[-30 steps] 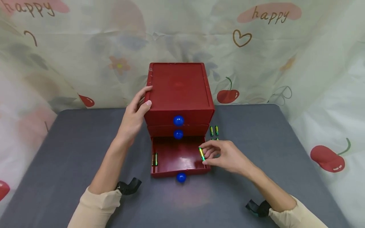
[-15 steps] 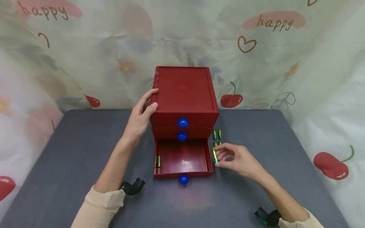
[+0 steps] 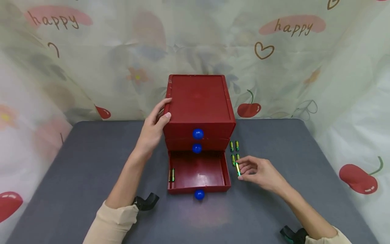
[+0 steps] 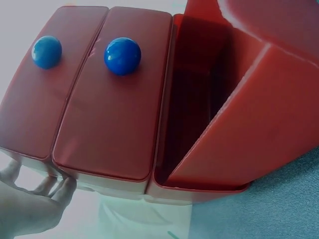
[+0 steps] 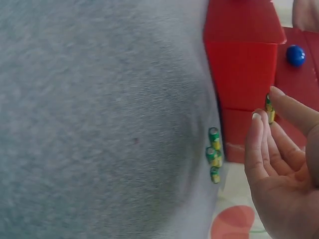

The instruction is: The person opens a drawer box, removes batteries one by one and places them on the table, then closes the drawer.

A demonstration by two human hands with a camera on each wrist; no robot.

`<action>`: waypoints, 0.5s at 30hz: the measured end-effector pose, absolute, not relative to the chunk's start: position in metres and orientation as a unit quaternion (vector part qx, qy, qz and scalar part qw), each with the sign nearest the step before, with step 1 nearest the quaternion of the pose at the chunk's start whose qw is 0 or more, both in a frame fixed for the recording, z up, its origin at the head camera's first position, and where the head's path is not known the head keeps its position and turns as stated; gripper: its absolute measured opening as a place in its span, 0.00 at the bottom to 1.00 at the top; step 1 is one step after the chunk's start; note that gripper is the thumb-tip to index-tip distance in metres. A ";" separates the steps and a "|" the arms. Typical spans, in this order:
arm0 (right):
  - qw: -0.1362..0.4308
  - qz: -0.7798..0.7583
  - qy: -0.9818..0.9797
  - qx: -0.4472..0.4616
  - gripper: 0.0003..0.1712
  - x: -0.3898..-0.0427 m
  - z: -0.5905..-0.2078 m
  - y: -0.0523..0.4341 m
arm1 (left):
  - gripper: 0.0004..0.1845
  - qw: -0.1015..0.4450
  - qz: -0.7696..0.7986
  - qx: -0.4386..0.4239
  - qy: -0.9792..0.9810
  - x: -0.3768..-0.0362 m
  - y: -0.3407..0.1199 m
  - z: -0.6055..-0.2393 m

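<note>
My right hand (image 3: pixel 259 171) pinches a green and yellow battery (image 3: pixel 238 169) between thumb and fingertips, just right of the open bottom drawer (image 3: pixel 199 190). In the right wrist view the battery (image 5: pixel 269 109) overlaps the red drawer. Close by on the table lie several similar batteries (image 3: pixel 231 146) in a small group. My left hand (image 3: pixel 150 132) rests against the left side of the red drawer cabinet (image 3: pixel 198 98), thumb and a fingertip at its top edge. The upper two drawers are closed, each with a round blue knob (image 3: pixel 198 134). Inside the drawer, a battery (image 3: pixel 173 175) lies along the left wall.
The cabinet stands toward the back of a grey table (image 3: pixel 106 169). Behind and beside it hangs a pale printed curtain (image 3: pixel 195 40). Black straps (image 3: pixel 146 202) sit on both wrists.
My right hand has carried the battery rightward from over the drawer to beside the batteries on the table. My left hand stays on the cabinet. The head view has shifted slightly.
</note>
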State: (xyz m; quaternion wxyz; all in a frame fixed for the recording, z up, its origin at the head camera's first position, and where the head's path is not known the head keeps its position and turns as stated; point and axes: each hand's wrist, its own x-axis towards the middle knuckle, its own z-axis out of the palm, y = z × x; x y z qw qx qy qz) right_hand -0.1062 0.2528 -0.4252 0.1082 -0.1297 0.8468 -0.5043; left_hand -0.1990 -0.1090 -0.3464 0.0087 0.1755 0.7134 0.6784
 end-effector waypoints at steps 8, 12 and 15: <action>0.133 -0.512 0.841 -0.114 0.28 -0.107 -0.442 0.258 | 0.25 0.006 0.680 0.167 0.714 -0.197 -0.110 -0.349; 0.135 -0.510 0.843 -0.105 0.27 -0.107 -0.446 0.260 | 0.25 0.006 0.680 0.167 0.714 -0.197 -0.109 -0.348; 0.133 -0.506 0.846 -0.107 0.26 -0.108 -0.449 0.261 | 0.25 0.005 0.681 0.168 0.713 -0.198 -0.108 -0.347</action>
